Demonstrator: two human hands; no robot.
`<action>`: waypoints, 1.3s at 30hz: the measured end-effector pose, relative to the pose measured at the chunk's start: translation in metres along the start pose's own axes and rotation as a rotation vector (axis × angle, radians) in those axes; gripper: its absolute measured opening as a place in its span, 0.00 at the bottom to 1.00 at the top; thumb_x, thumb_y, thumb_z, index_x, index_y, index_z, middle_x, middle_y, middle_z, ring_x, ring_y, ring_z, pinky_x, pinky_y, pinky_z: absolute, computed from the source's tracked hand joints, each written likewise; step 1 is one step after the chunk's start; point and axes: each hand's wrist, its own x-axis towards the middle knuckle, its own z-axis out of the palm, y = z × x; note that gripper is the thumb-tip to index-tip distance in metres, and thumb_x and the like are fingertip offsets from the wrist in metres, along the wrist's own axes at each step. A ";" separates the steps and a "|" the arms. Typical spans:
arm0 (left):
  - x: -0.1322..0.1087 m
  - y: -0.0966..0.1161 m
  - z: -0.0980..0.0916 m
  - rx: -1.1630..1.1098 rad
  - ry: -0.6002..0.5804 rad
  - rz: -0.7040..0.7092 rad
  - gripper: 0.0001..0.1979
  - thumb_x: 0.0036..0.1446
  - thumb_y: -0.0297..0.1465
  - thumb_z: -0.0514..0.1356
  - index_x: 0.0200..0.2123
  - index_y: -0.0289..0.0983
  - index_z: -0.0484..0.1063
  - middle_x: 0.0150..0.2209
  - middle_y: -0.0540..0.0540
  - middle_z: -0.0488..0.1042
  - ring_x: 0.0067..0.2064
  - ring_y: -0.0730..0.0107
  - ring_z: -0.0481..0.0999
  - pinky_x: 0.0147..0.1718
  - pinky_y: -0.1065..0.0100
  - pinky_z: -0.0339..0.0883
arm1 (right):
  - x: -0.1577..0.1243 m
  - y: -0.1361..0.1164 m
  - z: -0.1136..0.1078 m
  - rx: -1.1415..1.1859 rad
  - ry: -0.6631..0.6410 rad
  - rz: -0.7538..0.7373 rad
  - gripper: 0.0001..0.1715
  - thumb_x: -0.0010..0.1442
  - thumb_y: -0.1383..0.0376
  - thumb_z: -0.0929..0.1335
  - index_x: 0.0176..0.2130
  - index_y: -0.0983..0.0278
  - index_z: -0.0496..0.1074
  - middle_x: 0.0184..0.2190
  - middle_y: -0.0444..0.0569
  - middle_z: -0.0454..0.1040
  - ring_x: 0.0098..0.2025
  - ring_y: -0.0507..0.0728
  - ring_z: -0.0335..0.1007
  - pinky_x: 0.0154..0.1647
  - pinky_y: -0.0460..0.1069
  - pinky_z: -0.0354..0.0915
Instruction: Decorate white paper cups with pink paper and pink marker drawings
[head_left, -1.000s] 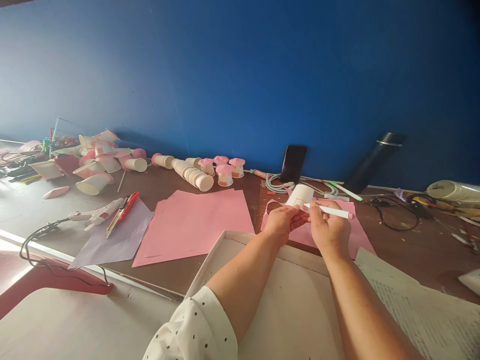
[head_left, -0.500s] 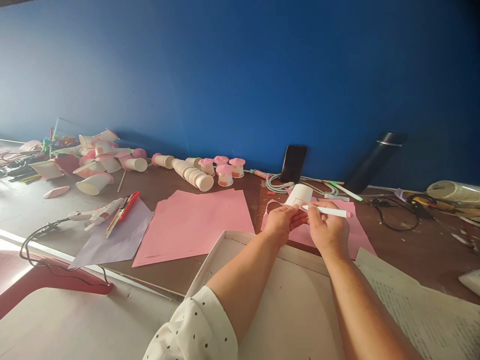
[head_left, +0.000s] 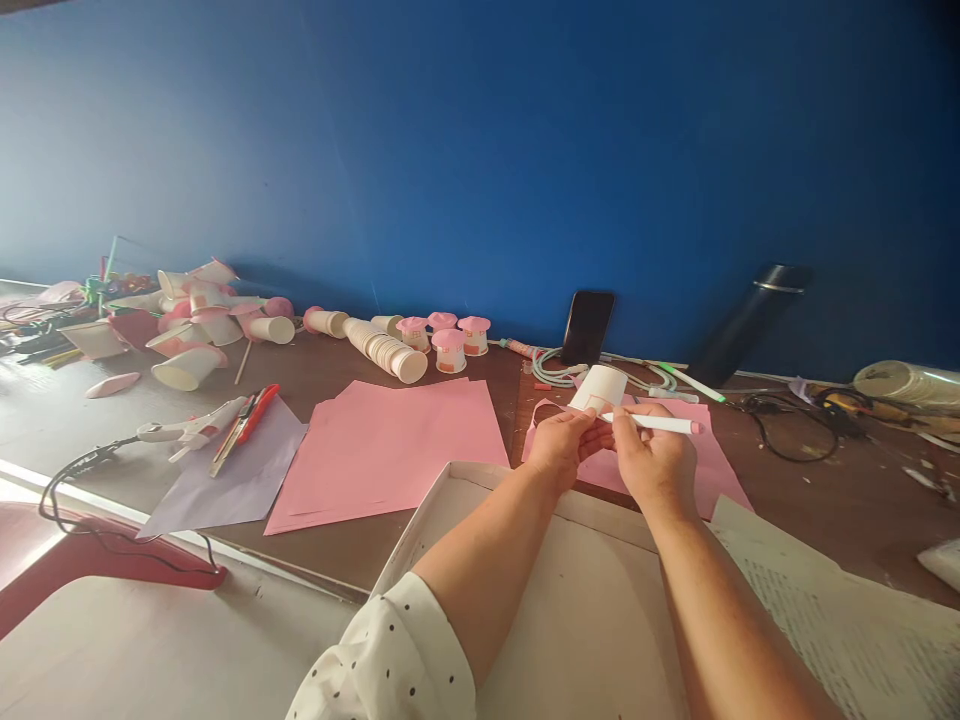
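A glue gun [head_left: 196, 428] and cutter [head_left: 253, 418] lie left of pink sheets [head_left: 397, 450]; past 4 upright pink-topped cups [head_left: 450, 352], the left hand [head_left: 559, 450] grips a paper cup [head_left: 600, 383] before a phone [head_left: 587, 328], the right hand [head_left: 658, 455] pinching a marker [head_left: 664, 424] at the cup, near a bottle [head_left: 750, 322].

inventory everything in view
paper cup: 1, white, right
markers: 2, white, right
pink-roofed cups: 4, white, back
cup stack: 1, white, back
strewn cups: many, white-pink, left
paper sheets: several, pink, centre
sheet: 1, lilac, left
utility knife: 1, red, left
glue gun: 1, white, left
smartphone: 1, black, back
bottle: 1, black, right
printed sheet: 1, whitish, right
tray: 1, white, front
table: 1, brown, beneath
wall: 1, blue, behind
left hand: 1, bare, holding cup
right hand: 1, bare, holding marker
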 end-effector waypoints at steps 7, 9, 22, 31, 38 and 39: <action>0.001 0.000 0.000 -0.003 -0.011 -0.002 0.07 0.58 0.26 0.58 0.33 0.27 0.74 0.31 0.39 0.76 0.34 0.69 0.78 0.45 0.64 0.70 | -0.002 0.001 0.001 0.012 0.009 -0.013 0.15 0.54 0.55 0.65 0.31 0.64 0.72 0.24 0.51 0.74 0.25 0.56 0.69 0.27 0.49 0.62; 0.002 0.000 0.000 -0.006 -0.013 0.000 0.07 0.58 0.26 0.58 0.33 0.27 0.74 0.30 0.39 0.76 0.35 0.69 0.78 0.44 0.64 0.70 | -0.002 0.001 0.001 0.020 0.012 -0.012 0.15 0.55 0.55 0.65 0.32 0.64 0.72 0.24 0.51 0.75 0.25 0.56 0.70 0.28 0.49 0.63; 0.000 0.000 0.000 -0.001 -0.010 -0.005 0.06 0.57 0.25 0.59 0.30 0.28 0.73 0.29 0.41 0.75 0.31 0.72 0.76 0.47 0.62 0.69 | -0.001 0.001 0.001 0.020 0.040 -0.036 0.14 0.56 0.56 0.65 0.33 0.64 0.72 0.28 0.52 0.76 0.26 0.56 0.71 0.28 0.49 0.64; -0.002 0.001 0.002 0.001 -0.019 0.002 0.07 0.57 0.25 0.58 0.29 0.29 0.74 0.27 0.42 0.76 0.31 0.71 0.76 0.48 0.61 0.69 | -0.001 -0.001 0.001 0.018 0.053 -0.025 0.14 0.55 0.56 0.65 0.33 0.64 0.72 0.27 0.51 0.76 0.26 0.56 0.71 0.29 0.49 0.64; -0.002 0.001 0.001 0.007 -0.020 -0.016 0.07 0.57 0.24 0.58 0.29 0.28 0.74 0.27 0.41 0.76 0.31 0.72 0.77 0.49 0.61 0.68 | -0.001 0.001 0.001 0.067 0.037 -0.002 0.14 0.56 0.56 0.65 0.34 0.63 0.71 0.29 0.51 0.77 0.26 0.56 0.73 0.29 0.49 0.66; -0.002 0.001 0.001 0.008 -0.024 -0.018 0.07 0.57 0.24 0.58 0.29 0.28 0.74 0.28 0.41 0.76 0.31 0.71 0.77 0.49 0.61 0.68 | -0.001 0.001 0.001 0.076 0.032 0.002 0.13 0.57 0.56 0.65 0.35 0.63 0.70 0.29 0.51 0.78 0.26 0.56 0.73 0.30 0.49 0.66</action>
